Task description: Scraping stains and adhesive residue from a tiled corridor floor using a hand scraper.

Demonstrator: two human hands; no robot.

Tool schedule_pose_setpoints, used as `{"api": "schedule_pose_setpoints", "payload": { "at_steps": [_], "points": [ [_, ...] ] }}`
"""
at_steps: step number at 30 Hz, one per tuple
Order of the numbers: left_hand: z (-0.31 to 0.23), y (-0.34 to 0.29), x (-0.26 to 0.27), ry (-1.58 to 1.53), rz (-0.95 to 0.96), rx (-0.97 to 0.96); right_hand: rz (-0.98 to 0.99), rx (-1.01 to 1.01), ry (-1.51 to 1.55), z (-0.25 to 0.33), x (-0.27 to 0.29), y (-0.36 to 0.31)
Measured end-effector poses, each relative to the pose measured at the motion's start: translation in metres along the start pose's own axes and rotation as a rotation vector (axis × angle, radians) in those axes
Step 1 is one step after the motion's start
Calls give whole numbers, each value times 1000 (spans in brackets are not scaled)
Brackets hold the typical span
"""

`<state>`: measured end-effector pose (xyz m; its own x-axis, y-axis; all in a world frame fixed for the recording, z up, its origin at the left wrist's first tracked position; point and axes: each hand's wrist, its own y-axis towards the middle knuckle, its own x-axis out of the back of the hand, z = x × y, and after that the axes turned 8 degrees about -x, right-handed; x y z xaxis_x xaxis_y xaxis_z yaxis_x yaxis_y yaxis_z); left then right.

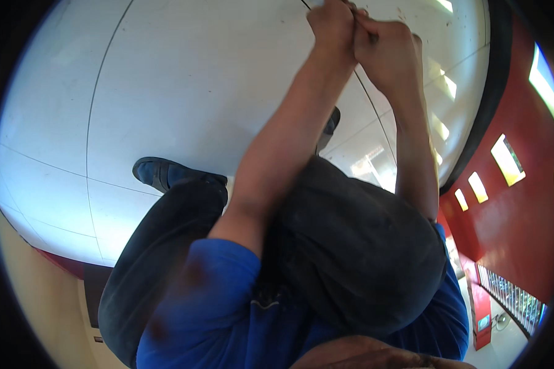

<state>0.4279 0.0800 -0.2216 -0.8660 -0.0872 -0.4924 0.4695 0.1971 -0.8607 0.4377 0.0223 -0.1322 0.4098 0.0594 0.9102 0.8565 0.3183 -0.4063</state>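
Both my hands meet at the top edge of the view, low over the pale tiled floor (166, 80). My left hand (332, 23) is closed, its fingers partly cut off by the picture's edge. Against it, on the right, my right hand (388, 49) is closed too, thumb and forefinger pinched together beside the left hand's fingers. Whatever lies between the fingers is too small and too hidden to name.
I am squatting, my knees in dark trousers (357, 252). A dark strapped sandal (172, 172) shows on my left foot. To the right rises a red wall (523, 203) with small bright openings and a dark base strip. Sunlight patches and small specks of debris mark the floor.
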Motion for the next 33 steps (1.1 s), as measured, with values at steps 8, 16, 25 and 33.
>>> {"api": "schedule_pose_setpoints", "payload": {
  "at_steps": [8, 16, 25, 33],
  "points": [
    [13, -7, 11, 92, 5, -29, 73, -63, 131, -1, 4, 3],
    [34, 6, 21, 19, 71, 22, 64, -125, 131, -19, 0, -9],
    [47, 30, 53, 82, 302, -18, -23, -17, 347, -31, -14, -16],
    [36, 35, 51, 225, 232, -45, 76, -49, 398, -26, -11, -9]
  ]
}}
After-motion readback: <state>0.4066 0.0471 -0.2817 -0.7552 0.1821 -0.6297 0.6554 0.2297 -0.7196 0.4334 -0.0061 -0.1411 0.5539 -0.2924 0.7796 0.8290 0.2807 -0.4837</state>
